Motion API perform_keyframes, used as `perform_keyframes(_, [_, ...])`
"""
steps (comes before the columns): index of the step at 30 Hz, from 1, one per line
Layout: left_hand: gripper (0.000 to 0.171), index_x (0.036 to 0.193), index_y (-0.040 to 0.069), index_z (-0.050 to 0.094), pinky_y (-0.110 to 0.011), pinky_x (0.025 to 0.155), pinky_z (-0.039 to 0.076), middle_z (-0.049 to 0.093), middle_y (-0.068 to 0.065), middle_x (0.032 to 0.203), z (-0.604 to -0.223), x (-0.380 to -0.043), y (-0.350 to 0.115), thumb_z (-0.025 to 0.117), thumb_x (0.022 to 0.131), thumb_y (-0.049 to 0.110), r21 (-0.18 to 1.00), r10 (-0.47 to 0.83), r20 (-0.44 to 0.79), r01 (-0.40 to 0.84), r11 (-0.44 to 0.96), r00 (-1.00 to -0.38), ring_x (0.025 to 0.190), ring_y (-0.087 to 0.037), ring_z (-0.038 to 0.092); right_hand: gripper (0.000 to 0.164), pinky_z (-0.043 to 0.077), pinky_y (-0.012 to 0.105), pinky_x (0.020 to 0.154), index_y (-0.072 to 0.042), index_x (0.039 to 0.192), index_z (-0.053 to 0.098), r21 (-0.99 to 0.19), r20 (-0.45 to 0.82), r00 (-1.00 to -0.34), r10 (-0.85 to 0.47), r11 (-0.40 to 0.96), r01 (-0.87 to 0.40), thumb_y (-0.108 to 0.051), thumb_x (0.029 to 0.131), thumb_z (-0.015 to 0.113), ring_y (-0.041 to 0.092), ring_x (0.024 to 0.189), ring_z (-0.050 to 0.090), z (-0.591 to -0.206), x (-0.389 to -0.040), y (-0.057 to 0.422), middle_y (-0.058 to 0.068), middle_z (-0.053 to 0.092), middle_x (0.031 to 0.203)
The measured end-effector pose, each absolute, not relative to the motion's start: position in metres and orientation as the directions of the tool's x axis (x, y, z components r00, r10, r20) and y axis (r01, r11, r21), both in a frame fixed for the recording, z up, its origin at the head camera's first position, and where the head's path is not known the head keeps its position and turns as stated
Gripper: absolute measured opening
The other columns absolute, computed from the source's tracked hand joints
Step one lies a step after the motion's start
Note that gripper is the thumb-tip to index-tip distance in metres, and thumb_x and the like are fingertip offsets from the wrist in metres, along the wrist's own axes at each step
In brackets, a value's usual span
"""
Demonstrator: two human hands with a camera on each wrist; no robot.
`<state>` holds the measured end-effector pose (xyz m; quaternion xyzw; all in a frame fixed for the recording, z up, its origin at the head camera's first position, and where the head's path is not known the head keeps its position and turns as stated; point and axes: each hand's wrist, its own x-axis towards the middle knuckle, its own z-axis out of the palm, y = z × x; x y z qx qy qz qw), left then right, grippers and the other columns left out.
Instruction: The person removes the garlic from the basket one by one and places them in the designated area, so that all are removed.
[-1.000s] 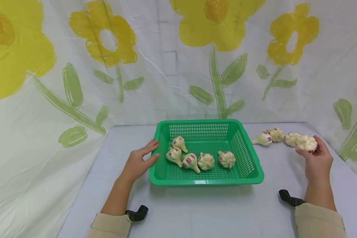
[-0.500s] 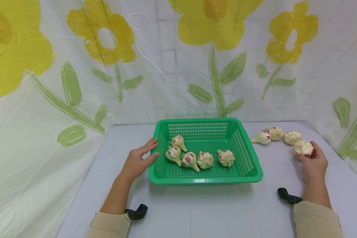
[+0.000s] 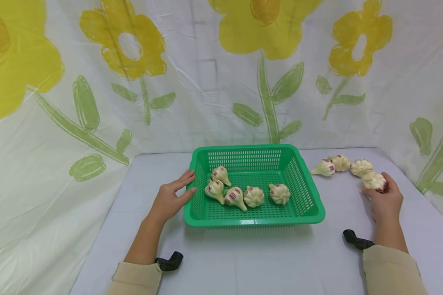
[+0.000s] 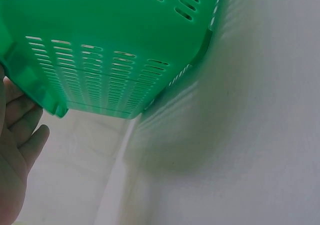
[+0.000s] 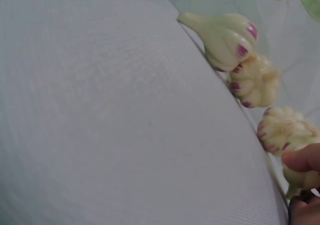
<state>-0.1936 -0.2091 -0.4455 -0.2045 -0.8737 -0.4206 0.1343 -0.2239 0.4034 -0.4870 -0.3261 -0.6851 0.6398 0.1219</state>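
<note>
My right hand: pinching garlic at bench's right, beside another bulb | my left hand: unclenched against basket rim | risk: twisting could roll that bulb; shoving could slide the basket

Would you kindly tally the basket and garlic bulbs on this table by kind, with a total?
Green basket: 1
Garlic bulbs: 9 visible (5 inside the basket, 4 outside, one of those held by the right hand)
Total: 10
</note>
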Motion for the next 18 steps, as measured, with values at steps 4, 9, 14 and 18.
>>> perform_keyframes(4, [0.044, 0.133, 0.005, 0.062, -0.041, 0.108, 0.042, 0.053, 0.001, 0.145, -0.4458, -0.1938, -0.2092, 0.070, 0.092, 0.020, 0.679, 0.244, 0.404, 0.468, 0.565, -0.881, 0.138, -0.017, 0.046, 0.089, 0.018, 0.026, 0.121, -0.039, 0.153, 0.032, -0.949, -0.227, -0.762, 0.606, 0.040, 0.314, 0.003, 0.085, 0.071, 0.002, 0.146, 0.022, -0.4901, -0.2248, 0.4046, -0.015, 0.024, 0.161])
perform_keyframes(9, [0.044, 0.133, 0.005, 0.062, -0.041, 0.107, 0.043, 0.053, 0.001, 0.145, -0.4466, -0.1940, -0.2094, 0.070, 0.093, 0.020, 0.677, 0.248, 0.404, 0.470, 0.567, -0.881, 0.138, -0.018, 0.046, 0.088, 0.020, 0.034, 0.123, -0.040, 0.154, 0.028, -0.908, -0.190, -0.771, 0.608, 0.189, 0.373, 0.000, 0.087, 0.068, 0.011, 0.149, 0.019, -0.4940, -0.2272, 0.4053, -0.008, 0.020, 0.164])
perform_keyframes(14, [0.044, 0.133, 0.006, 0.062, -0.041, 0.107, 0.043, 0.053, 0.001, 0.146, -0.4474, -0.1943, -0.2096, 0.070, 0.093, 0.021, 0.679, 0.248, 0.405, 0.471, 0.563, -0.880, 0.138, -0.017, 0.045, 0.087, 0.020, 0.035, 0.123, -0.039, 0.155, 0.027, -0.900, -0.178, -0.771, 0.612, 0.216, 0.379, 0.000, 0.087, 0.066, 0.013, 0.151, 0.017, -0.4938, -0.2285, 0.4047, -0.006, 0.017, 0.165])
perform_keyframes(18, [0.044, 0.133, 0.007, 0.062, -0.041, 0.107, 0.043, 0.053, 0.001, 0.145, -0.4476, -0.1944, -0.2096, 0.070, 0.093, 0.022, 0.679, 0.248, 0.408, 0.474, 0.561, -0.879, 0.138, -0.017, 0.045, 0.087, 0.019, 0.036, 0.123, -0.042, 0.155, 0.023, -0.896, -0.192, -0.771, 0.608, 0.213, 0.390, -0.004, 0.089, 0.065, 0.015, 0.151, 0.015, -0.4930, -0.2283, 0.4053, -0.005, 0.014, 0.166])
